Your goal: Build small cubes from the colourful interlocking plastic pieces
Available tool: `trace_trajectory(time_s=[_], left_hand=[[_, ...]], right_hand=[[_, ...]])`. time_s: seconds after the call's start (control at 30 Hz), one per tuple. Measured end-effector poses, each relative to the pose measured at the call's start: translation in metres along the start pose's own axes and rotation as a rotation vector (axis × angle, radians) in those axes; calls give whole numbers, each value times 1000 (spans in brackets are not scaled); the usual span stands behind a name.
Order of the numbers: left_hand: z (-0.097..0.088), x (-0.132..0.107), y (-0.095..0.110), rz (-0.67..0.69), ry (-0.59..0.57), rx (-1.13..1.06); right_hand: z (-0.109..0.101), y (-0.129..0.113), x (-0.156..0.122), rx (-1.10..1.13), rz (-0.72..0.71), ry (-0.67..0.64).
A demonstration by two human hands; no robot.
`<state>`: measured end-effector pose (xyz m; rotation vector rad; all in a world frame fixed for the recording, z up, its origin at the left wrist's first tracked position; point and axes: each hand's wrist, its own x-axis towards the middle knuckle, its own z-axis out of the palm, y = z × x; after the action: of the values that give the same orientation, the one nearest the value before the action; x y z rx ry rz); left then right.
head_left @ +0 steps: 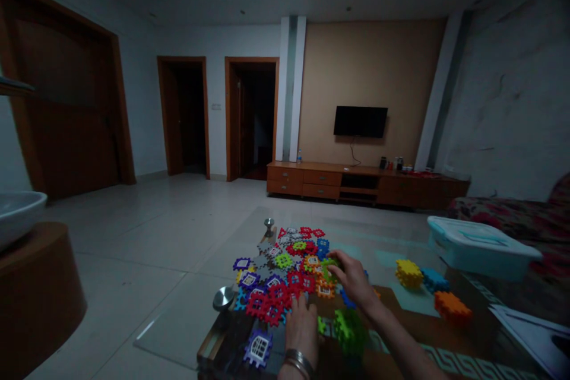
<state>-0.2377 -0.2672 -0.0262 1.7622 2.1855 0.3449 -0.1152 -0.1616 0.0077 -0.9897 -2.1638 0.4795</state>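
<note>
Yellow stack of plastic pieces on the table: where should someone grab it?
Pinch the yellow stack across its notched sides, coming from above and left. The blue stack sits close on its right, and those toothed edges should give fingers a catch.

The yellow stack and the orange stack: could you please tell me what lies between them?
In the head view, a blue stack of interlocking pieces lies between the yellow stack and the orange stack.

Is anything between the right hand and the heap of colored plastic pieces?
Nothing visible stands in the way: the right hand is at the edge of the heap of plastic pieces, touching a green piece.
</note>
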Motion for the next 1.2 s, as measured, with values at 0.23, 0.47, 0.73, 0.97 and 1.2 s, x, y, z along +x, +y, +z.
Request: trace_trajectory(time_s=[0.23,0.47,0.73,0.97,1.2], left_hand=[[18,13,3,-35,59,29],[24,18,2,-66,50,68],[24,18,8,-70,34,110],[18,11,7,-137,113,103],[-5,4,32,65,339,-135]], right_hand=[[-13,22,-44,438,268,5],[-3,30,-43,386,328,-103],[2,39,-49,116,289,-69],[-1,48,-49,46,279,-34],[-14,56,-44,114,296,102]])
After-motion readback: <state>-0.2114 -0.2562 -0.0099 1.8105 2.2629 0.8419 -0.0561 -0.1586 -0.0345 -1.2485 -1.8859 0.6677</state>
